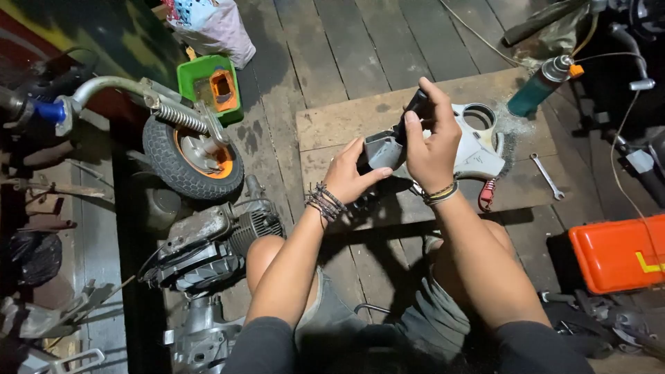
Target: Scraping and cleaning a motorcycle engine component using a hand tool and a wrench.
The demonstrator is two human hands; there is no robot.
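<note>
Left hand (350,176) cups the near-left end of a pale grey moulded scooter cover (478,149), fingers curled under it and thumb laid along its edge. Right hand (431,142) is closed around a dark tool handle (417,104), thumb and forefinger pinching it upright so that its lower end meets the cover between the two hands; whether the tip is seated in a fastener cannot be told, since the hands hide that spot. The cover rests on a bare wooden board (346,121) laid on the plank floor, toward the board's middle, with its round opening facing the far-right corner. A spanner (547,176) lies near the board's right edge, a teal spray can (539,86) at its far-right corner, and a red-handled tool (487,194) just beside the cover at the near edge. Off the board, a small wheel with orange hub (192,156) and an engine block (215,242) stand to the left, a green tray (206,86) beyond them, and an orange toolbox (616,253) to the right. Judged step: working a fastening on the cover's left end while steadying the part. The next move would seem to call for firm downward pressure along the handle and a steady left-hand brace, so the cover does not slide on the board.
</note>
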